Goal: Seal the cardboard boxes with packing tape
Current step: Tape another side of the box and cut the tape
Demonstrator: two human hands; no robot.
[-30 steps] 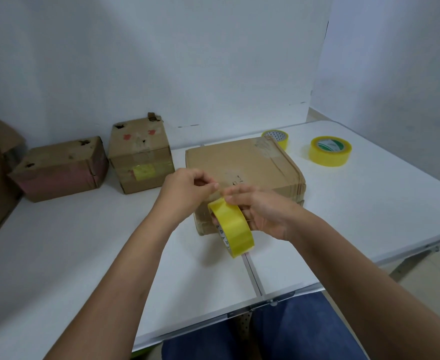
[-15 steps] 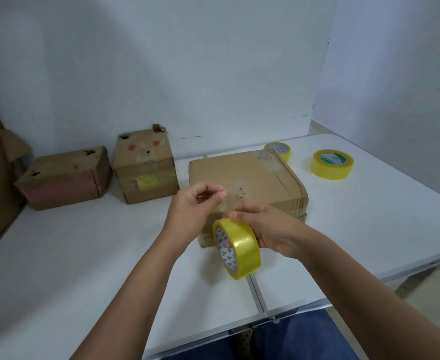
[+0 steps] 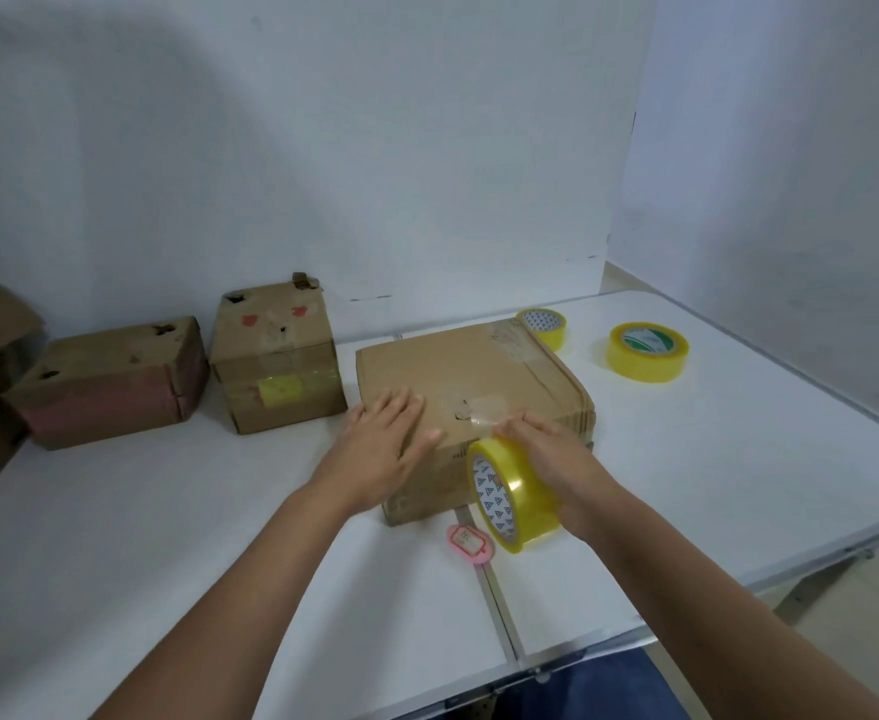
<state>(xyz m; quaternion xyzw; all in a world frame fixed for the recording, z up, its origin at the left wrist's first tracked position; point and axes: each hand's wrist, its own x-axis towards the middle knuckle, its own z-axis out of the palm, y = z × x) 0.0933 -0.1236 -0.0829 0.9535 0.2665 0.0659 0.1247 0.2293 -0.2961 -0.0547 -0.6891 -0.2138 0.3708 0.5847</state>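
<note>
tape roll [image 3: 513, 491] gripped in right hand [image 3: 557, 459] at flat box [image 3: 471, 376] near edge; left hand [image 3: 383, 439] flat, fingers straight, pressing box top beside it.

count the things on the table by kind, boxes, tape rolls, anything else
cardboard boxes: 3, the flat box, the worn box, the tall box
yellow tape rolls: 3, the held roll, the far roll, the roll behind the flat box
pink tag: 1
total: 7

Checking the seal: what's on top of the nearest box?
On the nearest box: flat left hand, old clear tape. The right hand, holding the tape roll, covers the front edge.
</note>
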